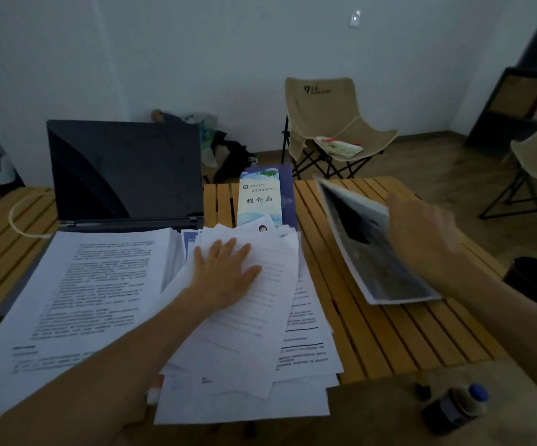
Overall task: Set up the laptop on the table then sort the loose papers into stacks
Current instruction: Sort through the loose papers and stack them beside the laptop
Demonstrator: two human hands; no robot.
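Blurring smears the right hand (421, 226), so its fingers cannot be made out one by one, yet it plainly grips the far edge of a dark printed sheet (373, 249) tilted above the right side of the slatted wooden desk (389, 333). What is printed on that sheet is unreadable. The left hand (225, 272) lies flat, fingers (218, 249) straight and slightly spread, pressing on a loose pile of papers (247, 349) in the middle of the desk. The forearm crosses the lower pile and hides part of it. Left of that lies a thick stack of printed pages (77, 300) whose near edge is cut off by the frame; it covers the keyboard half of the laptop (125, 169), which stands open at the back left with a dark screen. A blue booklet (260, 197) lies behind the loose pile, its near end tucked under the sheets. A white cable (19, 217) loops beside the laptop. Beyond the desk stands a beige folding chair (328, 120), and a dark bottle (453, 410) lies on the floor at the lower right.
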